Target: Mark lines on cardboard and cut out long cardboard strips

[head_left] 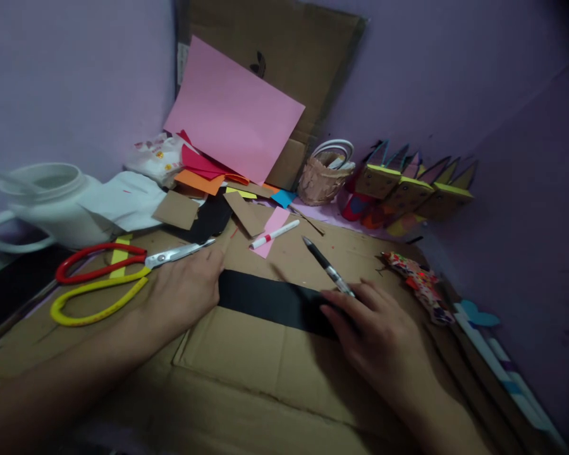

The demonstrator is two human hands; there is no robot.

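Observation:
A black paper strip (270,299) lies on a flat brown cardboard sheet (246,366). My left hand (184,287) rests on the strip's left end, fingers curled loosely against it. My right hand (374,332) lies flat on the strip's right end, fingers stretched out and pressing it down. A black pen (326,265) lies just beyond my right fingertips, apart from them. Scissors (109,275) with one red and one yellow handle lie left of my left hand, blades pointing right.
A white marker with a red cap (274,234) lies on a pink scrap. Coloured paper sheets (232,114) lean on cardboard at the back. A white jug (47,202) stands left, a small basket (323,177) and paper crafts (408,189) right, a patterned glue gun (420,284) nearby.

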